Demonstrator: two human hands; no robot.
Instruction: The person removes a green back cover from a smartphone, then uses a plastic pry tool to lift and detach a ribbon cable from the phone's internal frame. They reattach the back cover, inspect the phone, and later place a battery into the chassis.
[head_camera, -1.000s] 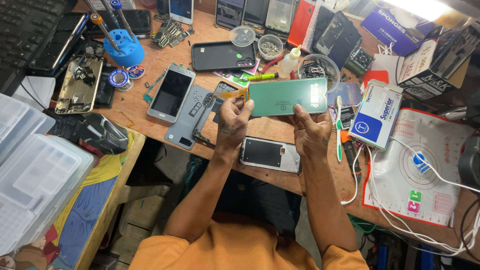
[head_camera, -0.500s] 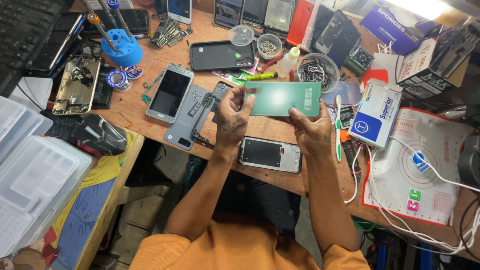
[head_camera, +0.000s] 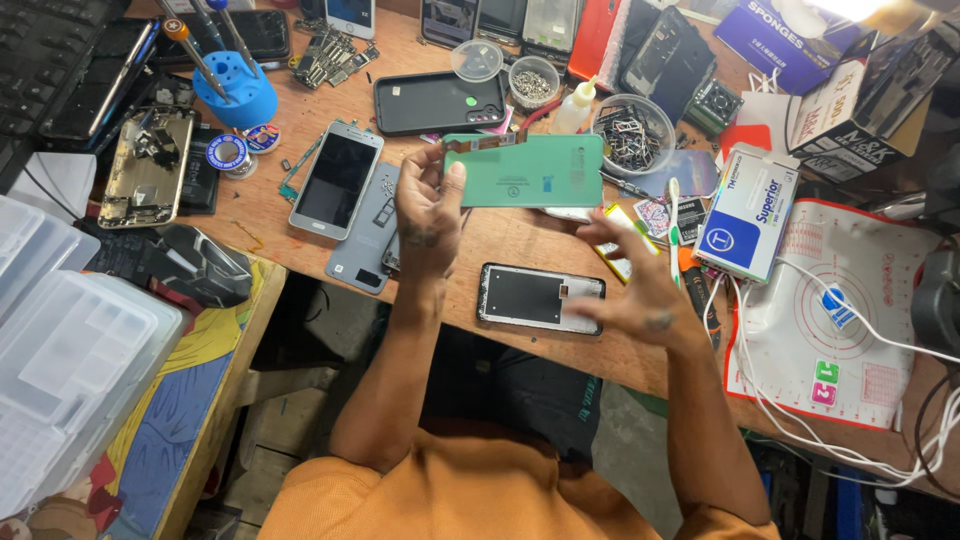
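My left hand (head_camera: 428, 210) grips the left end of a green phone back cover (head_camera: 530, 171) and holds it flat above the wooden workbench (head_camera: 260, 215). My right hand (head_camera: 635, 280) hovers lower and to the right, fingers spread, holding nothing. Just below the cover lies an opened phone frame with a black inside (head_camera: 540, 298) near the bench's front edge. A grey phone back (head_camera: 364, 232) and a silver phone with a dark screen (head_camera: 336, 180) lie left of my left hand.
A black phone case (head_camera: 437, 101), small bowls of screws (head_camera: 533, 82) and parts (head_camera: 632, 133), a white glue bottle (head_camera: 574, 106), a blue screwdriver stand (head_camera: 234, 95), boxes (head_camera: 746, 212), a white repair mat (head_camera: 830, 320) with cables, and plastic organisers (head_camera: 70, 360) at left.
My right hand has let go of the green cover and dropped down to the right with fingers open. The left hand alone now holds the cover.
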